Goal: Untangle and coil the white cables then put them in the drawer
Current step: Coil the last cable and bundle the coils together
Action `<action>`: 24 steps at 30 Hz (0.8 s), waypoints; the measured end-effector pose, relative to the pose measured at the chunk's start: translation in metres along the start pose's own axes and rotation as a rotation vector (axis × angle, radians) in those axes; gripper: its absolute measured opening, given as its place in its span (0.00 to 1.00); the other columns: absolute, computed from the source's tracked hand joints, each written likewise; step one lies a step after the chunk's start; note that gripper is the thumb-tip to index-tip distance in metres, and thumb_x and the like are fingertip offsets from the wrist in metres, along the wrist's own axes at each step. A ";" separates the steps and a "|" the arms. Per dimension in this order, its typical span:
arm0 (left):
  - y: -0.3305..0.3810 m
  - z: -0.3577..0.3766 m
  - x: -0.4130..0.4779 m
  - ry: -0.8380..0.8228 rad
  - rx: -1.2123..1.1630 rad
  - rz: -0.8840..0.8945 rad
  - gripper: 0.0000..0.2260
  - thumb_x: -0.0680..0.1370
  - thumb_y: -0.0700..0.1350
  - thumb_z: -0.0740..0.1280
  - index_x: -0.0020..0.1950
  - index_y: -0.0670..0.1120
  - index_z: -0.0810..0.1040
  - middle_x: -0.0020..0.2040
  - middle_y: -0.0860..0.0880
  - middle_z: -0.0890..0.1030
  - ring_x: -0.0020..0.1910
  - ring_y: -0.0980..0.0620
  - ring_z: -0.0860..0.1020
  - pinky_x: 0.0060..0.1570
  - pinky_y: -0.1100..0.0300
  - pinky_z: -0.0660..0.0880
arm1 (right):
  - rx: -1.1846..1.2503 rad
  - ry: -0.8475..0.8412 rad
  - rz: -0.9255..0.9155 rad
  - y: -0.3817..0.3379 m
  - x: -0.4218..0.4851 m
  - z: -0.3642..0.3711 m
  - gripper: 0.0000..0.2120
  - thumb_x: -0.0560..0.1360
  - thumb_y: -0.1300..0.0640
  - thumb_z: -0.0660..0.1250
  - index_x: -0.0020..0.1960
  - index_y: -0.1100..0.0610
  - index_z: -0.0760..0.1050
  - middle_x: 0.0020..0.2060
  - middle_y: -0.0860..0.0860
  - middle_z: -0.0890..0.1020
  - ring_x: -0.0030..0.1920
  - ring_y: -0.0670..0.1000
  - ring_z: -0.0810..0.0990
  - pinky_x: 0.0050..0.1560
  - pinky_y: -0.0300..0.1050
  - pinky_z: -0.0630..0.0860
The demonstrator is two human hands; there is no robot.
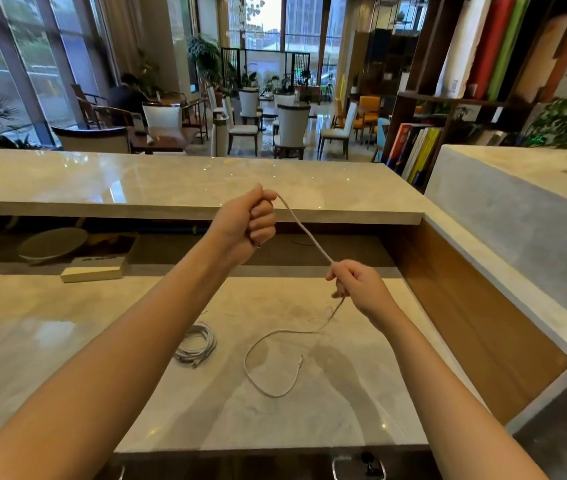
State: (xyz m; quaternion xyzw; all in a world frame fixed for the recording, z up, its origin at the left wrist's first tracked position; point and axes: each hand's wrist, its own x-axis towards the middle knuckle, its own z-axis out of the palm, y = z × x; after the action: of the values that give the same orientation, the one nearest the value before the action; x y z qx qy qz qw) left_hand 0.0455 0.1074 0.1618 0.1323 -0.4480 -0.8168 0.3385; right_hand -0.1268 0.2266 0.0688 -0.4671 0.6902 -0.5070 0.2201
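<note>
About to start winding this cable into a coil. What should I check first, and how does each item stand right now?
1. Left hand grips the white cable: ok, fist closed round it.
2. Right hand pinches it lower down: ok.
3. Span between the hands free of knots: ok, it runs straight.
4. Slack on the countertop untangled: ok, one open loop, free end lying flat.
5. Slack clear of the coiled bundle: ok, they lie apart.
6. Drawer ready to receive it: cannot tell, only a drawer handle shows at the bottom edge.
</note>
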 end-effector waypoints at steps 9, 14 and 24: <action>0.001 -0.007 0.001 -0.025 0.222 0.190 0.12 0.83 0.45 0.52 0.61 0.48 0.72 0.35 0.51 0.75 0.34 0.55 0.74 0.36 0.64 0.72 | -0.457 -0.157 -0.109 -0.013 -0.009 0.018 0.14 0.80 0.49 0.56 0.44 0.52 0.78 0.31 0.45 0.75 0.32 0.47 0.72 0.32 0.40 0.67; -0.024 -0.008 0.000 -0.116 1.019 0.220 0.10 0.82 0.43 0.56 0.59 0.46 0.74 0.39 0.49 0.79 0.37 0.58 0.79 0.40 0.66 0.77 | -0.752 -0.187 -0.432 -0.067 -0.017 0.033 0.13 0.79 0.49 0.58 0.49 0.53 0.79 0.37 0.47 0.80 0.35 0.47 0.75 0.36 0.45 0.70; -0.012 -0.032 -0.022 -0.594 0.371 -0.269 0.14 0.81 0.48 0.53 0.46 0.43 0.74 0.26 0.53 0.68 0.23 0.57 0.64 0.24 0.66 0.64 | -0.287 -0.033 -0.390 -0.090 0.009 -0.011 0.08 0.74 0.51 0.67 0.46 0.54 0.81 0.36 0.47 0.81 0.39 0.42 0.78 0.41 0.43 0.75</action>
State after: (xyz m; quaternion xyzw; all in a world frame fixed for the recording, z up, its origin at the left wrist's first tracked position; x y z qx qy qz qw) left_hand 0.0731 0.1059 0.1316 0.0062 -0.6457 -0.7617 0.0537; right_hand -0.1015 0.2195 0.1556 -0.6261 0.6482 -0.4290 0.0607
